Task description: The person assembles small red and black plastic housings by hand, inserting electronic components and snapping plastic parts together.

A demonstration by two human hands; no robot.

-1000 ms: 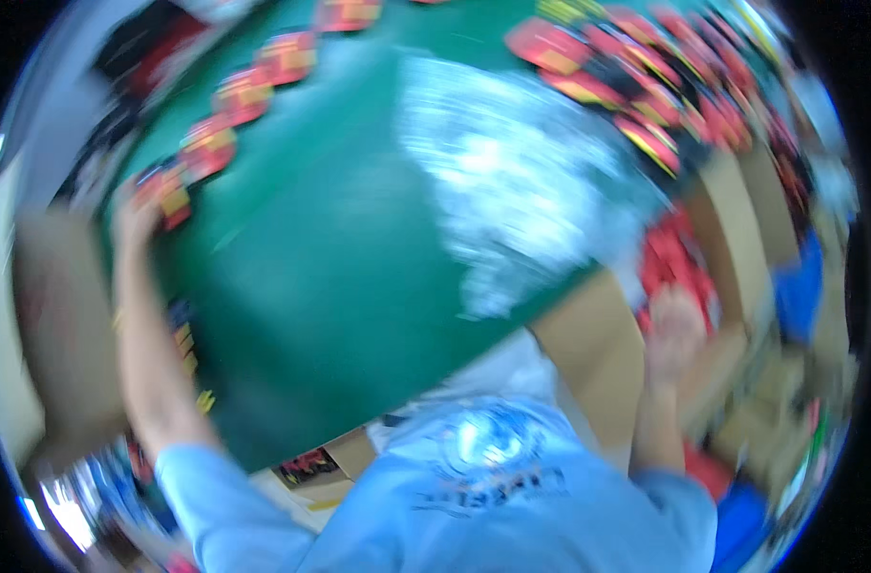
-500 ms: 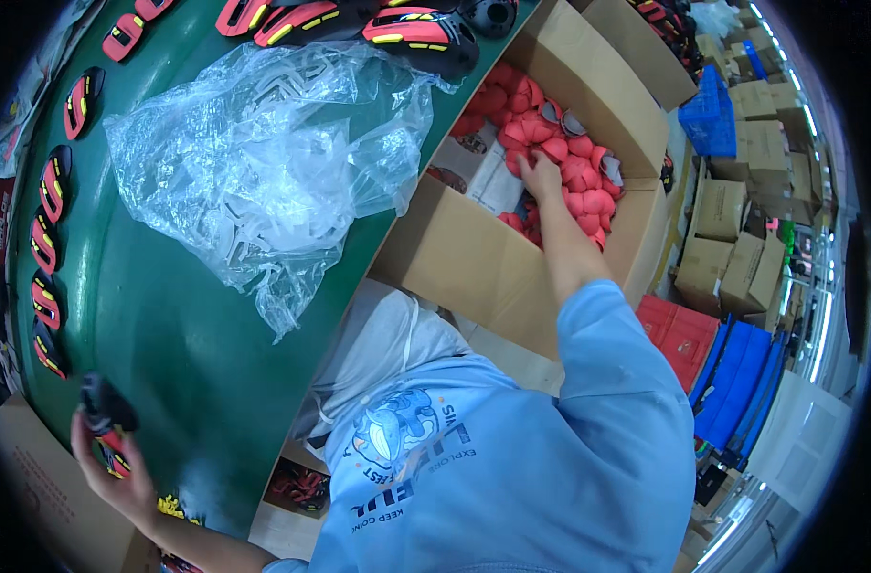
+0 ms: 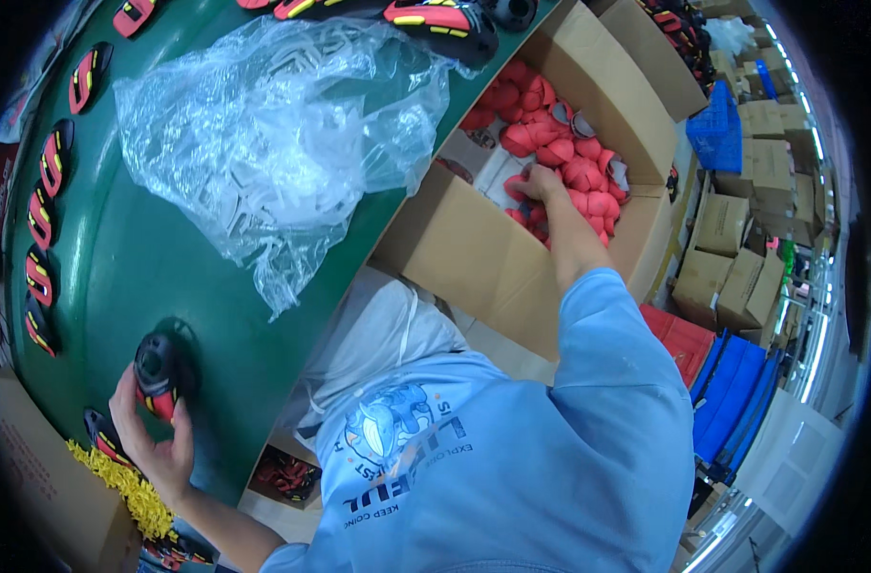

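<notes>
1. The left hand (image 3: 159,435) has its thumb and fingers bent partway around a black-and-red moulded shell (image 3: 157,374), to the left of the clear, crinkled plastic bag (image 3: 264,143) and nearer the person.
2. The right hand (image 3: 542,187) has bent fingers touching the domed red cups (image 3: 555,153) in a brown cardboard box (image 3: 474,263) right of the bag; whether they grip one, I cannot tell.
3. The curved row of red-and-black shells with yellow strips (image 3: 63,143), left of the bag, looks done.
4. Plenty seems left: many cups lie loose right of the bag.
</notes>
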